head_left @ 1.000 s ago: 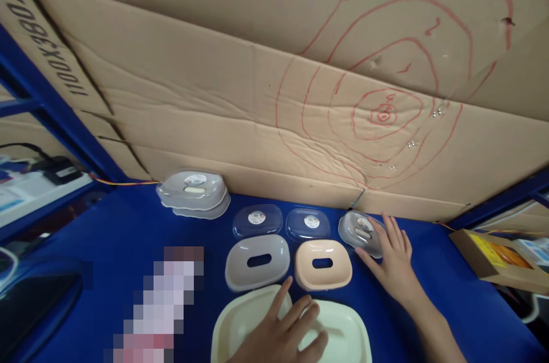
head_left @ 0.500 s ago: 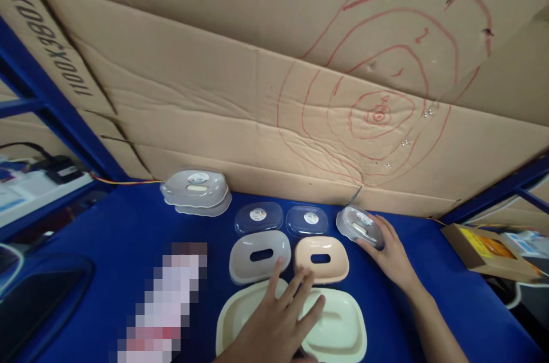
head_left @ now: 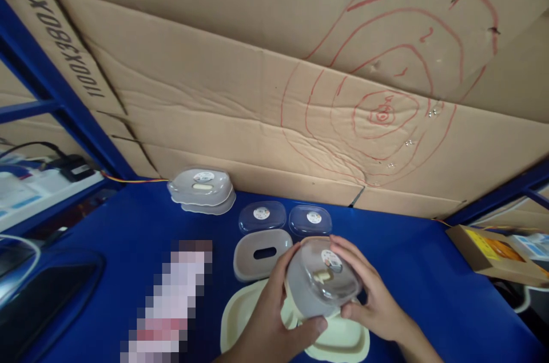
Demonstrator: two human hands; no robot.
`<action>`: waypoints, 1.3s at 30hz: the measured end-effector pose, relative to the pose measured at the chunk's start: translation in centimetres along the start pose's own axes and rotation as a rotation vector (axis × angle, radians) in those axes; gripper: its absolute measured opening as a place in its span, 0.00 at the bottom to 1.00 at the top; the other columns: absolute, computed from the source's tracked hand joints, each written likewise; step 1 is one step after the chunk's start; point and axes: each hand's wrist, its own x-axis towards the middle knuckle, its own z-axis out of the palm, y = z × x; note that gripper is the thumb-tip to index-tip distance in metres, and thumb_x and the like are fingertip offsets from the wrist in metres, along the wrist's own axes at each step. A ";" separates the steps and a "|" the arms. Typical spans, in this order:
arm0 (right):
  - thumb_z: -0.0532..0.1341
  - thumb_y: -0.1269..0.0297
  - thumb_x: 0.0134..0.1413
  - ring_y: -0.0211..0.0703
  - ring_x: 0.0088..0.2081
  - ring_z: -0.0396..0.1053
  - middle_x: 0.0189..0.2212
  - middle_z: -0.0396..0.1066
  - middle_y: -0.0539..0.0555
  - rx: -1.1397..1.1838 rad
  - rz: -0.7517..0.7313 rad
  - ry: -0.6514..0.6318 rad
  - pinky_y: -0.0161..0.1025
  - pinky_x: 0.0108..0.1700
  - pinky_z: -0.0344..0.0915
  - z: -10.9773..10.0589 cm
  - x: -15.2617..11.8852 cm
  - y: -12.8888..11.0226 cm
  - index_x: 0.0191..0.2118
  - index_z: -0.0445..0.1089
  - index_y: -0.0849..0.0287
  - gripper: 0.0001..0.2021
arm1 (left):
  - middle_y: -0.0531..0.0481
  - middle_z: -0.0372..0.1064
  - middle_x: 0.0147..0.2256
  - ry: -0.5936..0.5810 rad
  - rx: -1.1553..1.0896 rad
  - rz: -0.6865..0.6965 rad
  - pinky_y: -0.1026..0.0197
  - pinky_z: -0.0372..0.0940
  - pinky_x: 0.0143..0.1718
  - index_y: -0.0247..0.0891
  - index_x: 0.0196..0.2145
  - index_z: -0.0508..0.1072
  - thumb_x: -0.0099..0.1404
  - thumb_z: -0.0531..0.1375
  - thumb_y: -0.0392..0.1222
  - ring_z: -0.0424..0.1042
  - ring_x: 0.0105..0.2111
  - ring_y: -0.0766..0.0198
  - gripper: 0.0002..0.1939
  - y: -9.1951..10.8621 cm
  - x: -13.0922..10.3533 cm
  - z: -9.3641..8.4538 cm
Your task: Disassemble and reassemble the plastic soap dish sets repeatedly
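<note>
Container [head_left: 321, 288] with a clear lid is grasped between left hand [head_left: 274, 317] and right hand [head_left: 375, 301], tilted above cream trays [head_left: 235, 311], well forward of the back edge of the blue bench [head_left: 433, 271]. Near that edge, two clear lids [head_left: 262, 221] are laid.

- Lidded container [head_left: 300, 290]: rounded, with a translucent grey body and a clear domed cover [head_left: 348, 284].
- Markings: a round white printed label [head_left: 331, 260] was on the cover; a small cream piece [head_left: 322, 277] showed beside it.
- Pose: tilted, cover facing near right.
- Location: near side, slightly right of centre, held raised.
</note>
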 end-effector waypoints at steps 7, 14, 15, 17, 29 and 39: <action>0.53 0.36 0.69 0.60 0.72 0.58 0.73 0.55 0.60 -0.017 0.089 0.290 0.60 0.70 0.60 -3.9 0.3 4.2 0.75 0.49 0.44 0.37 | 0.38 0.57 0.72 -0.004 0.053 -0.082 0.43 0.62 0.69 0.46 0.73 0.48 0.59 0.68 0.35 0.63 0.69 0.44 0.51 1.0 -0.2 -0.2; 0.63 0.41 0.64 0.62 0.75 0.50 0.75 0.50 0.60 -0.453 0.325 0.255 0.66 0.73 0.49 -7.3 -0.1 10.0 0.72 0.59 0.46 0.35 | 0.40 0.57 0.72 -0.098 0.110 -0.091 0.41 0.62 0.68 0.48 0.73 0.50 0.54 0.68 0.29 0.62 0.70 0.44 0.55 2.2 -0.5 -0.4; 0.62 0.41 0.64 0.62 0.75 0.50 0.75 0.51 0.59 -0.458 0.334 0.236 0.66 0.73 0.49 -7.0 -0.1 10.5 0.72 0.59 0.45 0.35 | 0.40 0.57 0.72 -0.102 0.125 -0.092 0.41 0.63 0.68 0.49 0.73 0.50 0.54 0.69 0.29 0.62 0.70 0.44 0.55 2.3 -0.5 -0.4; 0.62 0.41 0.64 0.63 0.76 0.48 0.76 0.51 0.58 -0.460 0.343 0.218 0.69 0.73 0.46 -6.3 0.0 11.3 0.72 0.59 0.42 0.35 | 0.39 0.58 0.72 -0.104 0.118 -0.099 0.41 0.63 0.68 0.48 0.74 0.51 0.54 0.70 0.31 0.63 0.69 0.43 0.55 2.3 -0.5 -0.4; 0.72 0.32 0.46 0.65 0.77 0.40 0.78 0.41 0.55 0.057 0.131 -0.239 0.63 0.75 0.42 -4.1 -1.0 -1.0 0.77 0.45 0.40 0.57 | 0.38 0.60 0.70 -0.115 -0.146 -0.079 0.40 0.62 0.67 0.46 0.71 0.56 0.51 0.75 0.45 0.64 0.68 0.41 0.54 -0.3 -0.2 0.3; 0.73 0.43 0.53 0.65 0.75 0.50 0.75 0.51 0.56 -0.024 0.074 -0.091 0.61 0.73 0.53 -2.3 -0.9 -2.3 0.76 0.51 0.41 0.49 | 0.36 0.57 0.72 -0.063 -0.204 -0.182 0.39 0.59 0.68 0.48 0.74 0.53 0.52 0.77 0.59 0.60 0.70 0.38 0.60 -0.3 -0.2 -0.4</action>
